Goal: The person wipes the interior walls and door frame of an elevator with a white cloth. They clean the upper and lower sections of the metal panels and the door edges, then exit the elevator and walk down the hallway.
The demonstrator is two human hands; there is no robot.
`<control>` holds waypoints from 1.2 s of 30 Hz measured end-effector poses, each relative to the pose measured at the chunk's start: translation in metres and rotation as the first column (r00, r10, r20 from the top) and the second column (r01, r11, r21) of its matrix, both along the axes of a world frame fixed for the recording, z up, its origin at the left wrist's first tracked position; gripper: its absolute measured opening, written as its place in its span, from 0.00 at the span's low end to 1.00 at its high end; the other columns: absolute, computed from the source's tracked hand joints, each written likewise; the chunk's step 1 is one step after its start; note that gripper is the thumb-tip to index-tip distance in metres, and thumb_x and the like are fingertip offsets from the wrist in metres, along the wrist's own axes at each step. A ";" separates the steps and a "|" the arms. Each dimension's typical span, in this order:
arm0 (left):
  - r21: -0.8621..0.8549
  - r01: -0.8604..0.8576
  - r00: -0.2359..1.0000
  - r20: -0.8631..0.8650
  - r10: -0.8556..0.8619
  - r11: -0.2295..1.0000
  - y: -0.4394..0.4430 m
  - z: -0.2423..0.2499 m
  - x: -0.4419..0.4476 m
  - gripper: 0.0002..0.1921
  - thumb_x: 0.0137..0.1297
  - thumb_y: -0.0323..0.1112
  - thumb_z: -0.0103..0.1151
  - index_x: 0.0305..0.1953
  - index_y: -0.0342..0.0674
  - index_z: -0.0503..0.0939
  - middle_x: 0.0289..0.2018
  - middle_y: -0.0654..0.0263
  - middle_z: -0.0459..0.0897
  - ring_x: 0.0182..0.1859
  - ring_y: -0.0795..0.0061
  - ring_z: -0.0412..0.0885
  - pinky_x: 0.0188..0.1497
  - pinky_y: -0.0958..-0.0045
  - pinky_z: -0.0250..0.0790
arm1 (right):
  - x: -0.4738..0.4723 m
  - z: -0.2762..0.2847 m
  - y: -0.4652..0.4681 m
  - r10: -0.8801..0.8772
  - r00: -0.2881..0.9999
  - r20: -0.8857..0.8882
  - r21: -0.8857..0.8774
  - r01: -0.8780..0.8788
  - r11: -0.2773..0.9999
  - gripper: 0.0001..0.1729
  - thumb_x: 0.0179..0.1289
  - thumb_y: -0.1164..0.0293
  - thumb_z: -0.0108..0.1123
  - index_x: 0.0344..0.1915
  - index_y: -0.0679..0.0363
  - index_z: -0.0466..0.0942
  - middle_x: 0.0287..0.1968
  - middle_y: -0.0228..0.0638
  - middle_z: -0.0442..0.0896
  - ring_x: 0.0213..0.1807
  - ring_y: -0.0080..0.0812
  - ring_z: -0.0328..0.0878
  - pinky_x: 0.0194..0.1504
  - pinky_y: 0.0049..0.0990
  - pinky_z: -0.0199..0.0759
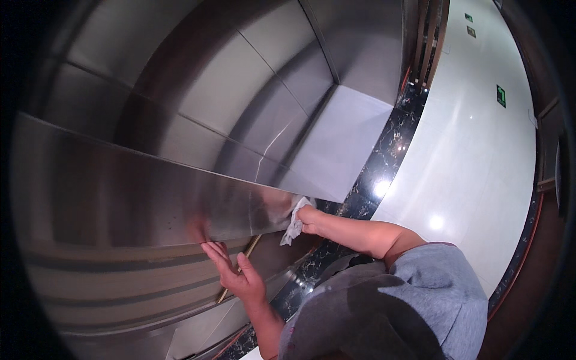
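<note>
A crumpled white cloth (293, 226) is gripped in my right hand (309, 218), held against the end of a brushed stainless-steel panel (139, 198). The panel is shiny and mirrors blurred reflections of my hands. My left hand (243, 278) is spread, palm partly showing, and holds nothing. Its fingertips meet the long lower edge of the panel in the picture; whether they press on it I cannot tell.
More steel wall panels (225, 90) rise beyond, around a pale grey floor-like surface (346, 135). Black marble with white veins (382, 148) borders a glossy white tile floor (459, 148), which bears a green sign (501, 96). Dark wooden trim (429, 45) stands at the top.
</note>
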State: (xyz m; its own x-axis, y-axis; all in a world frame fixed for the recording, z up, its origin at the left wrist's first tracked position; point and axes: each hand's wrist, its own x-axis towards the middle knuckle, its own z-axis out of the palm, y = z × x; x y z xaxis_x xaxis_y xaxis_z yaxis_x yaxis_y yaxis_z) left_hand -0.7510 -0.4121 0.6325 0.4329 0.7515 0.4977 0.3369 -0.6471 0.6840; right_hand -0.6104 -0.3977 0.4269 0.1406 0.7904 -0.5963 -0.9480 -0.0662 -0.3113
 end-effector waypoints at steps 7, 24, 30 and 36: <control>0.000 0.087 0.984 0.159 -0.086 0.996 -0.012 -0.007 0.003 0.34 0.64 0.22 0.43 0.70 0.28 0.45 0.71 0.46 0.50 0.73 0.56 0.50 0.70 0.60 0.49 | 0.048 0.066 -0.067 0.152 0.988 -0.007 0.420 -0.135 0.897 0.19 0.52 0.85 0.46 0.46 0.74 0.72 0.41 0.48 0.80 0.42 0.44 0.82 0.49 0.42 0.78; -0.747 0.582 0.679 0.664 -0.314 -0.322 -0.118 -0.167 0.023 0.18 0.69 0.36 0.54 0.55 0.31 0.72 0.48 0.63 0.80 0.49 0.74 0.77 0.54 0.70 0.68 | 0.011 0.081 -0.302 0.100 0.988 0.116 0.284 -0.129 0.950 0.19 0.66 0.67 0.54 0.53 0.64 0.74 0.50 0.38 0.81 0.51 0.31 0.79 0.54 0.30 0.74; -0.863 0.462 0.839 0.349 -0.419 0.206 -0.147 -0.170 0.025 0.12 0.63 0.28 0.59 0.47 0.31 0.78 0.39 0.65 0.82 0.40 0.79 0.79 0.45 0.75 0.72 | 0.016 0.076 -0.305 0.223 0.892 0.392 -0.111 -0.195 0.975 0.20 0.69 0.62 0.52 0.55 0.60 0.73 0.54 0.33 0.78 0.54 0.30 0.76 0.58 0.33 0.67; -0.801 0.328 0.944 0.264 -0.196 0.502 -0.151 -0.153 0.029 0.14 0.59 0.25 0.61 0.47 0.32 0.78 0.39 0.63 0.82 0.41 0.77 0.78 0.46 0.72 0.72 | 0.046 0.075 -0.291 0.265 0.908 0.325 0.083 -0.306 0.948 0.24 0.73 0.54 0.43 0.59 0.56 0.71 0.54 0.30 0.78 0.54 0.26 0.76 0.54 0.29 0.73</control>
State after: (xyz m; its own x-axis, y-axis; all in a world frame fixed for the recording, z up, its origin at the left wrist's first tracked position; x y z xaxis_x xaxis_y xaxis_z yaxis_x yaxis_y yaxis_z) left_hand -0.7224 -0.5627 0.4799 0.6675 0.7115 -0.2195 0.1225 0.1858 0.9749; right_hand -0.5640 -0.6886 0.5023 0.0564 0.8909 -0.4507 -0.7516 -0.2592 -0.6065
